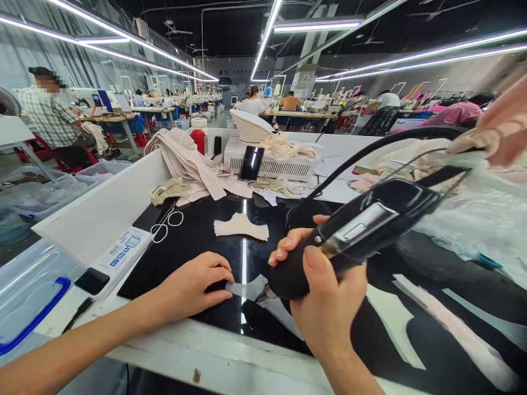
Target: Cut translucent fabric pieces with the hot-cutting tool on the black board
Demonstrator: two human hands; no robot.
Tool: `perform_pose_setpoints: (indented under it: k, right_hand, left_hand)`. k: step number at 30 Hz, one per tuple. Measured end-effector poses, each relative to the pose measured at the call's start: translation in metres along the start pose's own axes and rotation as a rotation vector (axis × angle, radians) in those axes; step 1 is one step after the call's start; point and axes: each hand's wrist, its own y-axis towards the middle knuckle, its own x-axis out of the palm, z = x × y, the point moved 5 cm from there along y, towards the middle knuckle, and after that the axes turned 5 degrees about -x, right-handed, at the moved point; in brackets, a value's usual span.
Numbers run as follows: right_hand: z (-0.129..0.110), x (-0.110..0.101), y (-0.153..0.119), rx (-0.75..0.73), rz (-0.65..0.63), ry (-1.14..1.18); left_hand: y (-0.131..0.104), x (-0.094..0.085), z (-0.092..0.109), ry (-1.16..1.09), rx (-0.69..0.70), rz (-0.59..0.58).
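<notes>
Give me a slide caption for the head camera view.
Right hand gripping a black handheld tool over a glossy black surface; left hand at the end of a pale piece.

three hands in all: the wearer's one left hand (202, 282) and one right hand (327, 299), plus one co-worker's hand (502, 134). one black corded tool (358, 230), one pair of scissors (167, 224), one upright phone (252, 163), one red spool (199, 142), one black spool (217, 146), one printed box (127, 249).

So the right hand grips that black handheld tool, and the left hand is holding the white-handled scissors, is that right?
Not quite: in the head view, the left hand is at the left end of a thin pale strip; the white-handled scissors lie apart from it. The right hand does grip the black handheld tool.
</notes>
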Motion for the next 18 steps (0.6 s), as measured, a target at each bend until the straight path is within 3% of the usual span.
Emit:
perform_pose_setpoints:
  k: [8,18]
  right_hand:
    - [0.021,0.026,0.005,-0.034,-0.009,0.021]
    - [0.032,0.032,0.003,-0.033,-0.017,0.024]
  left_hand:
    - [0.003,0.006,-0.007,-0.09,-0.05,0.047]
    - [0.006,0.011,-0.01,-0.113,-0.111,0.041]
